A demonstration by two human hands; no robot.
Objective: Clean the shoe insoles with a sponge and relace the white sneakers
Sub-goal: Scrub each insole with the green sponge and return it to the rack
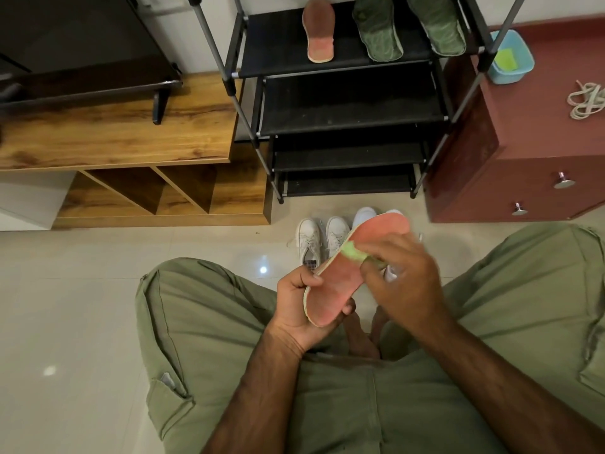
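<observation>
Left hand point(301, 299) grips the near end of the pink insole point(340, 290), thumb on top and fingers curled underneath. Right hand point(402, 276) pinches a green sponge point(353, 252) against the insole's middle, but the fingers cover most of it and it's blurry. 2 white sneakers point(309, 240) sit on the floor point(82, 306) just past it, and another white pair point(365, 214) is mostly hidden behind the insole. The laces point(587, 99) on the red cabinet point(523, 132) are cut off at the frame edge.

Background stuff: a black metal-frame shoe rack point(353, 103) stands against the wall. Left of it is a wood-grain TV unit point(114, 136) with open cubbies and a dark TV point(75, 44) on top. On the right there's a maroon drawer cabinet point(530, 132) with silver knobs and a small blue tub point(507, 77) on it. Glossy beige tile floor point(65, 306).
</observation>
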